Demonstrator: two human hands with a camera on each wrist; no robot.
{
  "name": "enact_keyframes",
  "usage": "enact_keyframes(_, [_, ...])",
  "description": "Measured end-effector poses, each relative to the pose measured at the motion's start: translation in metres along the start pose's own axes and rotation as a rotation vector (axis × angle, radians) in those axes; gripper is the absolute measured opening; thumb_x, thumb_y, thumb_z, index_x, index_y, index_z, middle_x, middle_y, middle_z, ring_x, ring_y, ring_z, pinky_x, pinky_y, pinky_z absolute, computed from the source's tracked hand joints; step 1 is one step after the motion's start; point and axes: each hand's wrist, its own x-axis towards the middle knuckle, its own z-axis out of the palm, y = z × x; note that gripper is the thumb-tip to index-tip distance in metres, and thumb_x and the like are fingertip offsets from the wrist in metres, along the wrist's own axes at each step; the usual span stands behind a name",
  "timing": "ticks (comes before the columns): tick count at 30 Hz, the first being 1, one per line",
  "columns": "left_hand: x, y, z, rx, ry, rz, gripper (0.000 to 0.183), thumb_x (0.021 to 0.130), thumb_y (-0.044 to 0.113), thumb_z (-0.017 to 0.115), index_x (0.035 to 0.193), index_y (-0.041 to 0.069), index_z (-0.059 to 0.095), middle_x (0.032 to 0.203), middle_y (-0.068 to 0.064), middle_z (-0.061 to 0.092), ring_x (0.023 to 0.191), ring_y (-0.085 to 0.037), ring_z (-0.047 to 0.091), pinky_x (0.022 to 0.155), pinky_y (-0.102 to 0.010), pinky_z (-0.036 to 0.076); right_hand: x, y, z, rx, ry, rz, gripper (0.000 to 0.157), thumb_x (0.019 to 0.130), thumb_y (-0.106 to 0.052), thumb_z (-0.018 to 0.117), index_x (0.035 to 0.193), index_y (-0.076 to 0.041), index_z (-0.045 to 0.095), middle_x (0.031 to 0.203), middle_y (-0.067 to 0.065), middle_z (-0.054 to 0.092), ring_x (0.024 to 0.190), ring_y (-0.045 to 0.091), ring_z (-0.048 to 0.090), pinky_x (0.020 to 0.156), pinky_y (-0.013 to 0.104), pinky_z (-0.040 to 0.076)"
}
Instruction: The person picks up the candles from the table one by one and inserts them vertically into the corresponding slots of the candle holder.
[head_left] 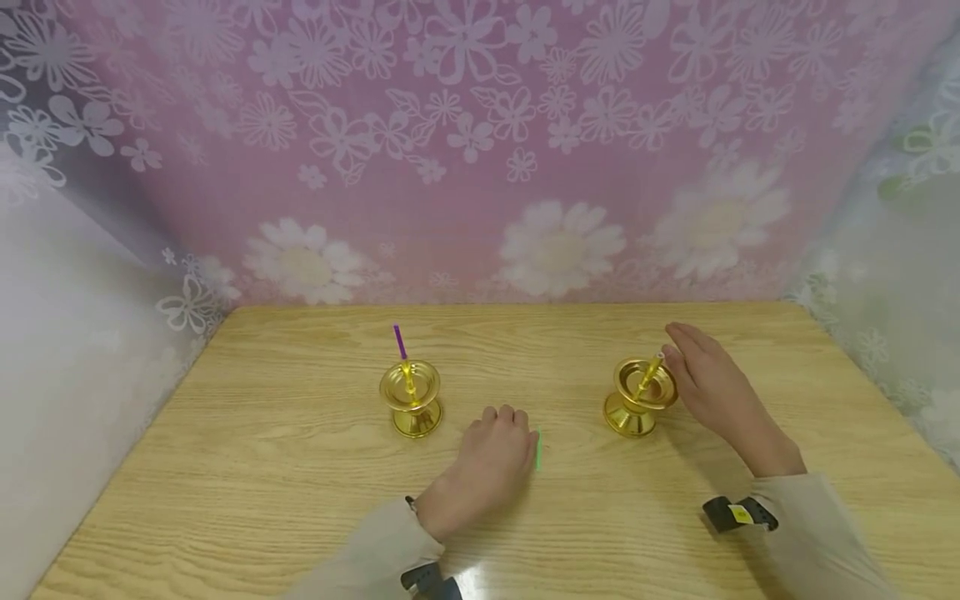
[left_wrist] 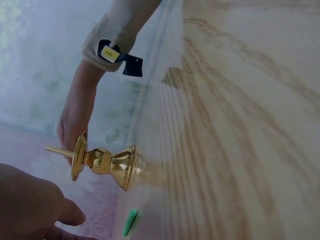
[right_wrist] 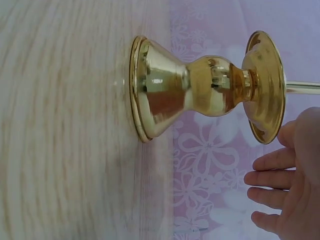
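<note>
My left hand point(head_left: 495, 454) hovers over the table with its fingers bent loosely, beside a thin green stick point(head_left: 538, 448). In the left wrist view the green stick point(left_wrist: 130, 222) lies on the wood, apart from the thumb. At the right stands a shiny gold candle holder point(head_left: 632, 415) with a dish and a slim upright tube. My right hand point(head_left: 708, 383) is beside its dish, fingers extended; in the right wrist view the hand point(right_wrist: 295, 185) grips nothing, and whether it touches the holder point(right_wrist: 210, 85) I cannot tell.
Another gold candle holder point(head_left: 416, 417) stands on the left, with a purple stick point(head_left: 400, 342) upright in its tube. The wooden table point(head_left: 285, 467) meets a pink floral backdrop point(head_left: 420, 167) at its far edge. Dark straps point(head_left: 722, 514) are worn at both wrists.
</note>
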Motion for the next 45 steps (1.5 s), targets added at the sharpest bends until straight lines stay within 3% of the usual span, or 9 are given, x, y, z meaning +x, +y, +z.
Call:
enact_keyframes(11, [0.005,0.004,0.001,-0.012,-0.05,-0.012,0.028,0.101,0.026,0.051,0.089,0.004,0.061,0.075,-0.004,0.053,0.066,-0.016,0.049,0.048,-0.025,0.04,0.0,0.009,-0.002,-0.035,-0.042,-0.033,0.053,0.108,-0.023,0.028,0.139,0.02,0.032,0.14,0.043,0.032,0.134,0.055,0.024,0.112,0.061,0.011])
enact_keyframes(18, [0.008,0.007,-0.002,-0.002,-0.175,-0.06,0.012,0.094,0.016,0.059,0.095,0.004,0.058,0.079,-0.004,0.049,0.07,-0.015,0.045,0.053,-0.025,0.041,0.004,0.011,0.002,-0.049,-0.076,-0.039,0.053,0.108,-0.023,0.029,0.139,0.02,0.032,0.14,0.043,0.032,0.134,0.055,0.023,0.111,0.063,0.011])
enact_keyframes(26, [0.008,0.007,0.004,-0.017,-0.231,-0.096,0.02,0.09,0.016,0.064,0.104,0.003,0.059,0.087,-0.006,0.053,0.08,-0.018,0.051,0.062,-0.027,0.047,0.005,0.012,0.006,-0.053,-0.101,-0.028,0.052,0.108,-0.021,0.03,0.139,0.02,0.032,0.14,0.043,0.032,0.134,0.055,0.024,0.111,0.064,0.012])
enact_keyframes(45, [0.011,0.009,0.011,-0.021,-0.21,-0.074,0.011,0.091,0.013,0.061,0.095,0.003,0.059,0.078,-0.004,0.049,0.072,-0.016,0.047,0.055,-0.026,0.044,0.005,0.011,0.003,-0.104,-0.147,-0.033,0.055,0.108,-0.024,0.028,0.144,0.018,0.022,0.146,0.041,0.022,0.139,0.051,0.014,0.112,0.062,0.005])
